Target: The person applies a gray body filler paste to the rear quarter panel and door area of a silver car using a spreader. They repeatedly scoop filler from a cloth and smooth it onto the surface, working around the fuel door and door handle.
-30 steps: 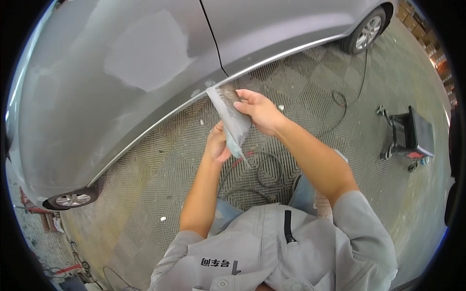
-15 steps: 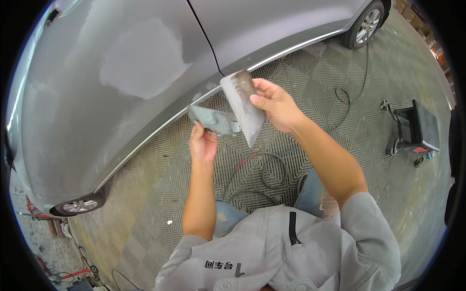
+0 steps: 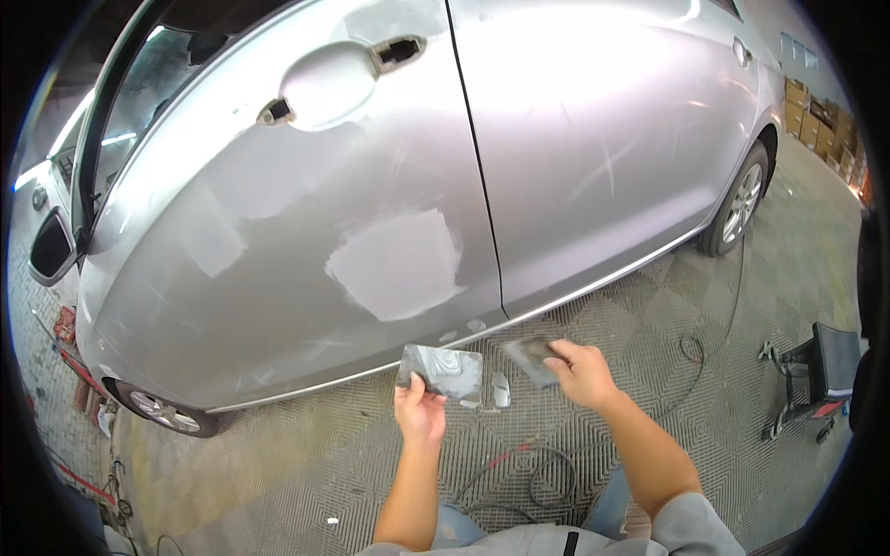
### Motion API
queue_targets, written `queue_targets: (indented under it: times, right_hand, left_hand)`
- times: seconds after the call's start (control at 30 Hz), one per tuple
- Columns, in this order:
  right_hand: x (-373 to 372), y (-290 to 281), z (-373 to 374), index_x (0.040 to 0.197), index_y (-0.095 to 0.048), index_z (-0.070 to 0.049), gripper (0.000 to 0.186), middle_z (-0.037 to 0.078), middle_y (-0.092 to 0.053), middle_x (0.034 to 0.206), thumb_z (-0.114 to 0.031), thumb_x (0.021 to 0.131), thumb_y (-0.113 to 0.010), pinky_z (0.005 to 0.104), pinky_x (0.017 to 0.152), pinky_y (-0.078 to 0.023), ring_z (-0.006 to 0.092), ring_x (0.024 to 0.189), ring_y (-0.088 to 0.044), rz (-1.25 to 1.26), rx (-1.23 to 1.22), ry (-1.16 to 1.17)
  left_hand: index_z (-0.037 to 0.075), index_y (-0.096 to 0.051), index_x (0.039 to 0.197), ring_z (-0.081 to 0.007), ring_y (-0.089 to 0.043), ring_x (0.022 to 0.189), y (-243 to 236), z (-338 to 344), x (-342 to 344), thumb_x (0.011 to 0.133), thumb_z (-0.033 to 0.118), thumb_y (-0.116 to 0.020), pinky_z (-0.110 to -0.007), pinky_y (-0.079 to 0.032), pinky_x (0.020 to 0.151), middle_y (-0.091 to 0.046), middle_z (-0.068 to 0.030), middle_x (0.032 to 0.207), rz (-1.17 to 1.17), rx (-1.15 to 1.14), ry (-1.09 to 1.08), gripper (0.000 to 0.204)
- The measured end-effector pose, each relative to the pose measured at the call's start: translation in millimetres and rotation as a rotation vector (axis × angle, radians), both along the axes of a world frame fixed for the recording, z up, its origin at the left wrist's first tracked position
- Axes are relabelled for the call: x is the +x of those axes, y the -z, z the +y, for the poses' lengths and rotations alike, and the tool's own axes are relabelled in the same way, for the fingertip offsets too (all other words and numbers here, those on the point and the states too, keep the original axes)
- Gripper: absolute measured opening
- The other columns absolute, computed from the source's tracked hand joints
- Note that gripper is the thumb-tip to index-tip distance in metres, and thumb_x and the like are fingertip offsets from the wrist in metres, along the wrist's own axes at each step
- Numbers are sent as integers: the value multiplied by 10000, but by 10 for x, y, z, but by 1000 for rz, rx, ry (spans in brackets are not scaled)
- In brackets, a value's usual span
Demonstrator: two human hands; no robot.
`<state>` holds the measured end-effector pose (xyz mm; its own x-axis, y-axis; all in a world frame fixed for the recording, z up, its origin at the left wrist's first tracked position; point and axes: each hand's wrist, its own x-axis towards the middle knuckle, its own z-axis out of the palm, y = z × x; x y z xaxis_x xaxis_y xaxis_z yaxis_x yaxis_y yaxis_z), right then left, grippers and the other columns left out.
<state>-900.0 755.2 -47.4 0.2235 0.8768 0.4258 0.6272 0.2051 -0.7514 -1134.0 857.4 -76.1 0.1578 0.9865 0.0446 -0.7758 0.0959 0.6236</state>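
My left hand (image 3: 420, 417) grips a flat rectangular putty board (image 3: 454, 372) by its lower left corner, with wet-looking grey filler smeared on its face. To its right, my right hand (image 3: 586, 376) pinches a thin, dark grey putty spreader (image 3: 528, 360), blurred by motion and apart from the board. Both hands are just below the sill of a silver car, near the seam between its doors. On the front door (image 3: 213, 306) above them lies a pale grey filler patch (image 3: 397, 264) with ragged edges. A small pale shape (image 3: 502, 390) shows between board and spreader; I cannot tell what it is.
Two dark openings (image 3: 400, 53) flank the front door's handle recess. A black hose (image 3: 533, 482) coils on the grated floor near my legs. At the right stands a wheeled stool (image 3: 830, 371). Cardboard boxes (image 3: 816, 125) are stacked at the far right.
The view has tilted up, showing more of the door. Board and spreader have drawn apart; the spreader, earlier tilted close over the board, is now off to its right.
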Motion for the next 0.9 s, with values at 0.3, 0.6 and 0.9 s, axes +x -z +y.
queue_targets:
  times: [0.3, 0.6, 0.9]
  right_hand:
    - [174, 10, 123, 1057, -548, 24, 201, 30, -634, 839, -79, 885, -528, 240, 681, -465, 73, 758, -567, 548, -233, 2]
    - [32, -472, 448, 1036, -638, -142, 252, 96, -653, 904, -184, 791, -592, 397, 733, -475, 305, 835, -604, -380, -284, -540]
    - [-182, -1051, 838, 1010, -627, -93, 254, 130, -639, 819, -230, 797, -609, 403, 715, -474, 292, 802, -602, -352, -83, -634]
  left_hand:
    - [51, -567, 1024, -166, -640, 707, 253, 10, -54, 878, 102, -556, -282, -554, 549, -646, -66, 910, 180, 21, 227, 155]
    - [53, -542, 1198, -67, -555, 778, -220, 5, -214, 836, 55, -590, -210, -491, 614, -585, -5, 1078, 856, 409, 672, 366]
    - [57, -568, 1178, -59, -515, 728, -850, -208, -212, 834, 18, -566, -204, -455, 600, -576, 15, 1002, 1095, 267, 751, 346]
